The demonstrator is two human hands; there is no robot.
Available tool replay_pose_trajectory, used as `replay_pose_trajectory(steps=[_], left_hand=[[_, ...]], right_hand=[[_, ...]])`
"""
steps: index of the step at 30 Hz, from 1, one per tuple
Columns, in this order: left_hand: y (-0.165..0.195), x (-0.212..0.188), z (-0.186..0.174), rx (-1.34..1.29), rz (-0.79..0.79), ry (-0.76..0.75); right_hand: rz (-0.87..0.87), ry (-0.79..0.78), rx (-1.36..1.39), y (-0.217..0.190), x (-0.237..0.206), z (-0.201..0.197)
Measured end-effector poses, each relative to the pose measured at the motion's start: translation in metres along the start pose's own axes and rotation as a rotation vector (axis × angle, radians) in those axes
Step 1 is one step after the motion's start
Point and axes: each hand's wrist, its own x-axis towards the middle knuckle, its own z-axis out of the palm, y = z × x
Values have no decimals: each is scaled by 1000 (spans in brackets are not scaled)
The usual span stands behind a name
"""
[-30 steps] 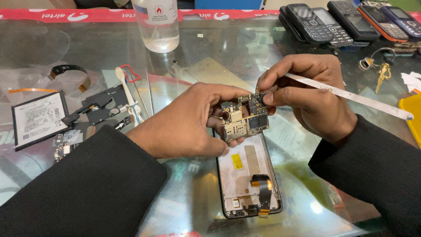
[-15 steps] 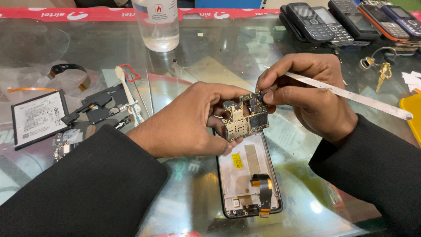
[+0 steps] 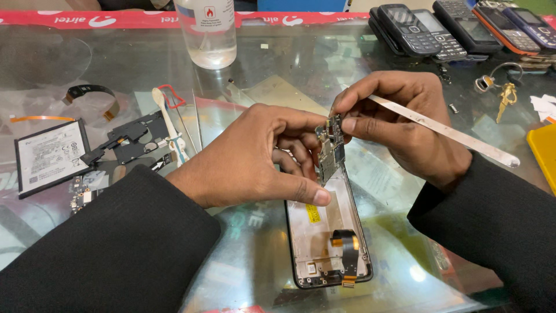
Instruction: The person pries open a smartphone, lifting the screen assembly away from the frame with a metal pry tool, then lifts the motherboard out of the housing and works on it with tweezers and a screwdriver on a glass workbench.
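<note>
Head view: a small phone circuit board [image 3: 330,148] is held on edge above the counter [image 3: 405,191], turned so that mostly its thin side and a strip of components show. The left hand [image 3: 255,156] is closed on it from the left, fingers curled behind it and the thumb stretched underneath near its lower end. The right hand [image 3: 399,124] pinches the board's upper end between thumb and forefinger, and the same hand grips a long flat metal pry tool [image 3: 446,130] that runs out to the right, its far end free over the glass.

Directly below the board lies an opened phone frame [image 3: 327,240], back up, with a yellow sticker and a dark flex cable with orange ends near its near end. To the left on the glass sit a flat battery [image 3: 49,156], a black inner cover plate [image 3: 130,142] and a white plastic spudger [image 3: 168,124]. Farther off stands a clear bottle of liquid [image 3: 208,32], and at the far right a row of keypad phones [image 3: 446,23] and a bunch of keys [image 3: 501,87].

The risks, as I judge them: the board is held only by its edges, so a slip could drop it onto the frame or the glass. The metal tool lies close to the components, and a careless twist could scrape or short them. Squeezing too hard at both ends could flex the thin board.
</note>
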Motion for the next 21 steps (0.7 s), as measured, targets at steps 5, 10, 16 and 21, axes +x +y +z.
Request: replay_pose_trajectory(steps=[5,10,16,21], left_hand=[[-3,0,-3,3,-24,-8],[-6,2,-2,-98,-10,9],[-6,2,-4,-186,-1,16],[-8,3,-5,-174,46,19]], right_hand=[[-15,12,-1,2,-1,-1],[-42,23,67,2,-2,-3],[-75,27,95,2,-1,-5],[-49,56,46,1,-2,-5]])
